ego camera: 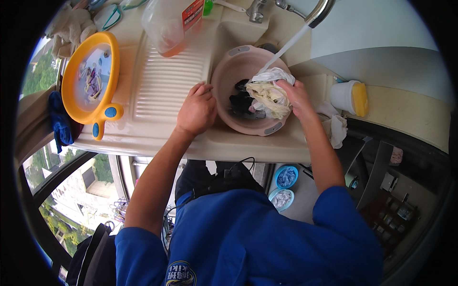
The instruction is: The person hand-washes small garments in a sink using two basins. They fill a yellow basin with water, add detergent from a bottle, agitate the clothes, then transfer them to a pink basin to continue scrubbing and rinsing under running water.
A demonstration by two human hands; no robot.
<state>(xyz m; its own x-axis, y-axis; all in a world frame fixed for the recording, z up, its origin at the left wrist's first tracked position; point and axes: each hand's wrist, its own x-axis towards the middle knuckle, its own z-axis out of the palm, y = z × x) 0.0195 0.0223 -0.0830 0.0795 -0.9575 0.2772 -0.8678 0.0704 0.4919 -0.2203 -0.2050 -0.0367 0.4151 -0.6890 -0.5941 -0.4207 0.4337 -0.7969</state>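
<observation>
In a laundry sink stands a pink plastic basin [229, 118] with grey grip pads on its rim. My right hand [296, 94] grips a bunch of wet white and cream cloth [269, 96] over the right side of the basin. Dark cloth [241, 103] lies at the bottom, partly covered by the light bunch. Running water [284, 50] falls from a metal tap [319, 13] onto or right beside the white cloth. My left hand [197, 107] is curled into a fist against the basin's left rim, and nothing shows in it.
A ribbed washboard surface [170, 85] lies left of the basin, with a translucent detergent jug [168, 32] behind. Farther left is a yellow-rimmed basin [115, 64] holding small items. At right sit a white tub with a yellow sponge [359, 99] and a hanging rag [336, 128].
</observation>
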